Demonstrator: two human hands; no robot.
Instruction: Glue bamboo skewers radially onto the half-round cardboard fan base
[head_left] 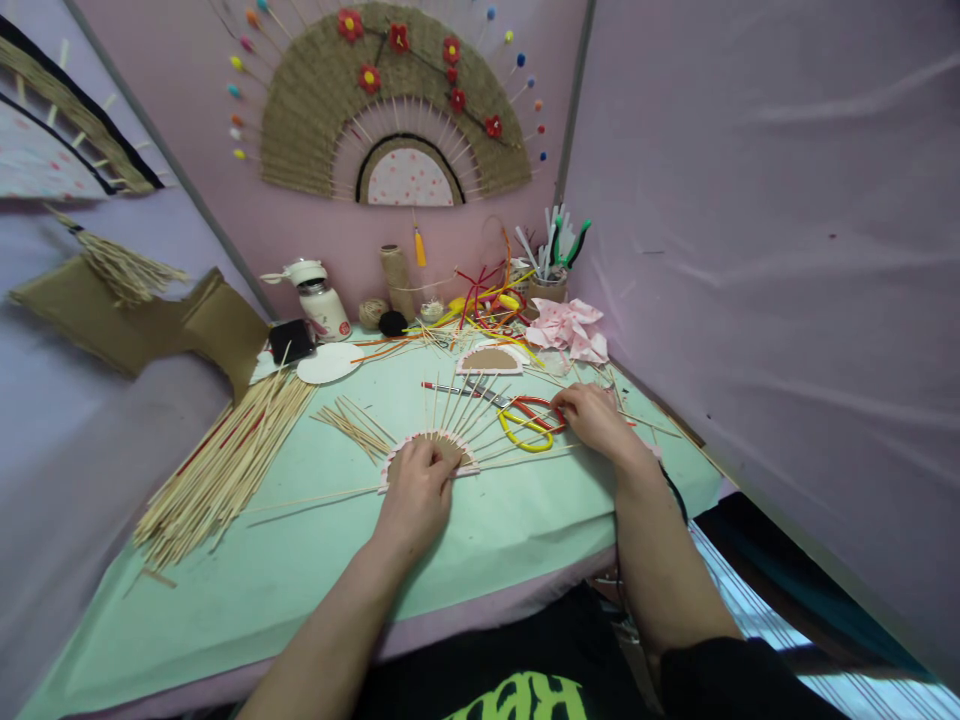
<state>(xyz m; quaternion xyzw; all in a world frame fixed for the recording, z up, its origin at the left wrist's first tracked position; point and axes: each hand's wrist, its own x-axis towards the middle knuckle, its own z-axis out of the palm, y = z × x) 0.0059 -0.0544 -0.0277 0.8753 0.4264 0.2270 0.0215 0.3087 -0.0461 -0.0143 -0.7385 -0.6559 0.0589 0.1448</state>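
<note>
I see pink and purple cloth walls all around, and a big woven fan (394, 105) with red flowers hangs on the back wall. Below it is a counter (300, 570) with a light green top.

My left hand (415, 495) lies flat near the middle of the counter, pressing down on a small half-round fan base (427, 447). Thin sticks poke out of that base like sun rays, pointing to the back edge. The fingers are spread a bit and press on it; they are not curled around it.

My right hand (596, 418) is closer to the right edge. Its fingers are bent and touch the red scissors (536, 408). I cannot tell if they really grip them. Yellow scissors (525, 432) lie just beside the red ones, between my two hands.

A big pile of long sticks (225, 465) lies by the left edge. A smaller bunch of sticks (352, 422) lies just left of the fan base. Along the back edge stand a white bottle (321, 300), a roll of string (397, 280), and a cup of tools (550, 265). Pink paper (570, 328) sits crumpled in the back right corner.
</note>
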